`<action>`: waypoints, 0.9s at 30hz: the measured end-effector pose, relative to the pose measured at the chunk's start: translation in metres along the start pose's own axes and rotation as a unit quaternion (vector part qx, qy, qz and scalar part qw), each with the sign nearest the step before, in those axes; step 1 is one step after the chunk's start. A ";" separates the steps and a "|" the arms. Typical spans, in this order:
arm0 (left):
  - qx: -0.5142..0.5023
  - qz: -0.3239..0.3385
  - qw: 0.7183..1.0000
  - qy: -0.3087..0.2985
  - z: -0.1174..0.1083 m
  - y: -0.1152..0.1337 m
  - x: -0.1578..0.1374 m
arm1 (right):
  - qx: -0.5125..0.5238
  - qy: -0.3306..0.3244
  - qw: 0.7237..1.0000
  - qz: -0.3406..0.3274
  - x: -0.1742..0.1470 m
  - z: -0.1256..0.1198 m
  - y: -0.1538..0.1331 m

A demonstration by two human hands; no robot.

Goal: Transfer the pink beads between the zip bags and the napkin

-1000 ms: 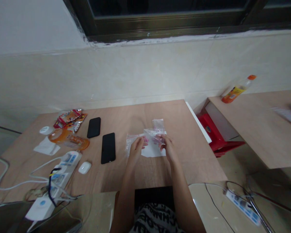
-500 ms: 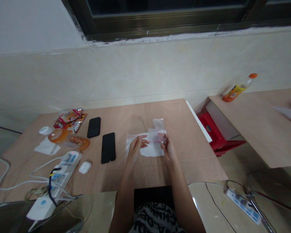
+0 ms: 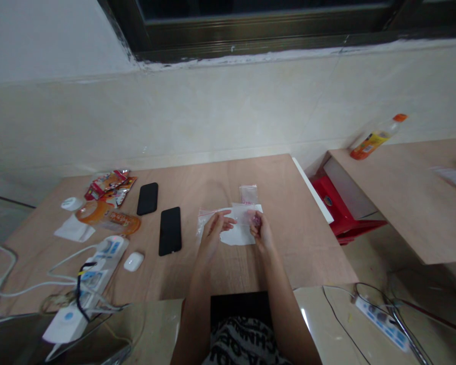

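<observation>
Clear plastic bag (image 3: pixel 244 215), at 1 o'clock over the white sheet (image 3: pixel 238 235) (dial centred on sheet, 12 toward wall). Right hand (image 3: pixel 263 229), 3 o'clock: fingers closed on bag's right end; bag sticks out toward 10 o'clock from fingers. Pinkish bits by fingertips, too blurred to ID. Left hand (image 3: pixel 215 226), 9 o'clock: fingers loosely spread, grasping nothing visible; can't tell if it touches the sheet. Zip bag (image 3: pixel 202 219) partly behind left hand, red line at top. Small bag (image 3: pixel 248 193) flat on tabletop (image 3: pixel 289 218), between 12 and 1 o'clock.

Farther out: near phone (image 3: pixel 170 231) at 9, far phone (image 3: pixel 147 198) between 9 and 10, white case (image 3: pixel 133 261) between 8 and 9. Orange bottle (image 3: pixel 114 220) lying at 9, beyond phones. Snack packets (image 3: pixel 110 186) between 9 and 10. Power strip (image 3: pixel 69 321) toward 8, cords attached.
</observation>
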State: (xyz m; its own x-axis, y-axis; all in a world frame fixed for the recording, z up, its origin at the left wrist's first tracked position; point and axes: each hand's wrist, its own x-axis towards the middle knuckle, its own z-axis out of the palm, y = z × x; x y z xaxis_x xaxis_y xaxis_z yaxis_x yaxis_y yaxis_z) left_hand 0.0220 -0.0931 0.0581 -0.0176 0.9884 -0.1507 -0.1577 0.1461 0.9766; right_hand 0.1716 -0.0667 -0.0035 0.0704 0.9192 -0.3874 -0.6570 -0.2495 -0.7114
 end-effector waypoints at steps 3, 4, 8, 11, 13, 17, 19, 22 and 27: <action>0.017 0.011 0.999 0.028 -0.003 -0.002 0.001 | 0.012 0.000 1.000 0.005 0.001 -0.001 0.001; 0.028 0.014 0.999 0.036 -0.004 -0.004 0.003 | 0.012 0.003 1.000 0.005 0.001 -0.001 0.001; 0.077 0.015 0.996 0.051 -0.006 -0.011 0.009 | -0.007 0.013 1.000 -0.001 0.000 0.000 0.004; 0.083 0.005 0.994 0.066 -0.005 -0.013 0.012 | -0.042 -0.010 0.999 0.002 -0.002 0.000 0.005; 0.081 -0.005 0.994 0.074 -0.005 -0.014 0.012 | -0.072 -0.038 0.997 0.016 -0.003 -0.001 0.005; 0.100 -0.021 0.992 0.067 -0.008 -0.016 0.011 | -0.126 -0.091 0.987 0.039 -0.007 0.000 0.005; 0.126 -0.029 0.991 0.045 -0.012 -0.019 0.010 | -0.145 -0.107 0.983 0.042 -0.009 0.000 0.006; 0.155 -0.047 0.987 -0.009 -0.016 -0.023 0.008 | -0.164 -0.119 0.978 0.040 -0.009 0.000 0.009; 0.177 -0.040 0.980 -0.081 -0.015 -0.026 0.006 | -0.161 -0.076 0.984 0.034 -0.006 -0.003 0.012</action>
State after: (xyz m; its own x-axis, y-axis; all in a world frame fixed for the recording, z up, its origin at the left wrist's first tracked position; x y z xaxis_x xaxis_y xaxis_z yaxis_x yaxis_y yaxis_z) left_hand 0.0111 -0.0913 0.0293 0.1417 0.9625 -0.2314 0.2001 0.2011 0.9589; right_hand 0.1654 -0.0758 -0.0120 -0.0939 0.9262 -0.3650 -0.3835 -0.3720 -0.8453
